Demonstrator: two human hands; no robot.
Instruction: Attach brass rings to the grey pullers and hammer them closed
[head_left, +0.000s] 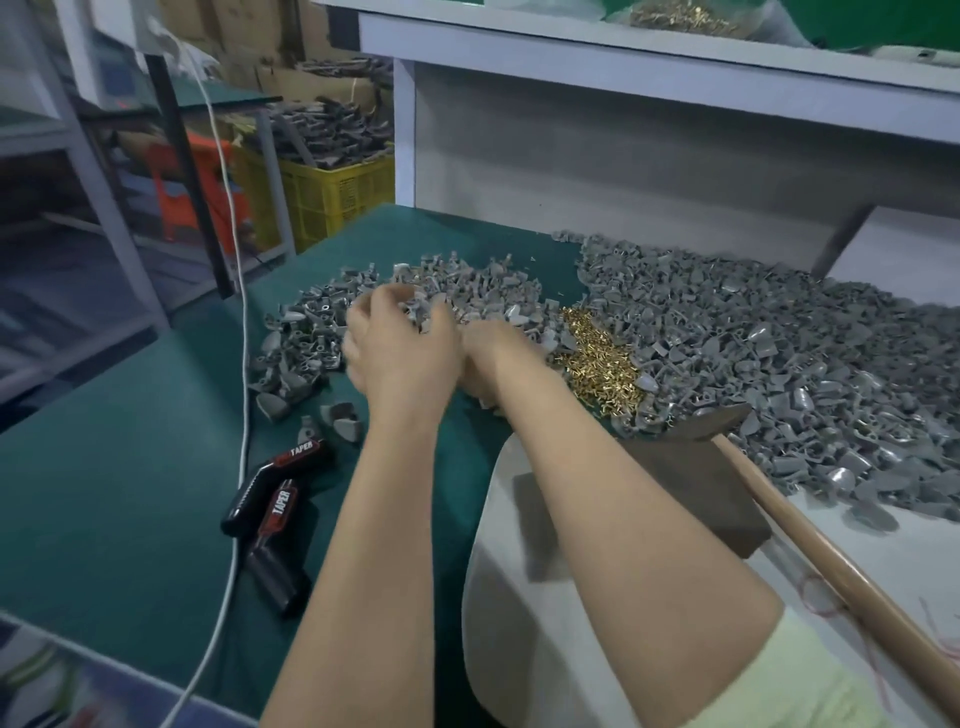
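Pale yellow sleeve (779, 686) cut off lower right; left hand (400, 358) curls around small grey plastic pullers (423, 312), right hand (491, 348) fingers hidden, grip unreadable, beside loose brass rings (597, 358).

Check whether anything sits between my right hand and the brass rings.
Nothing visible blocks it. The right hand lies just left of the brass rings, which sit uncovered on the table; only a few grey pullers edge the heap.

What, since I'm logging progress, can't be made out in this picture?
Head view:
- Right hand: fingers hidden behind the left hand, which grips pullers; its own hold unclear, blurred.
- Brass rings: too small to tell open or closed.
- Hammer: handle end cut off by the right edge.
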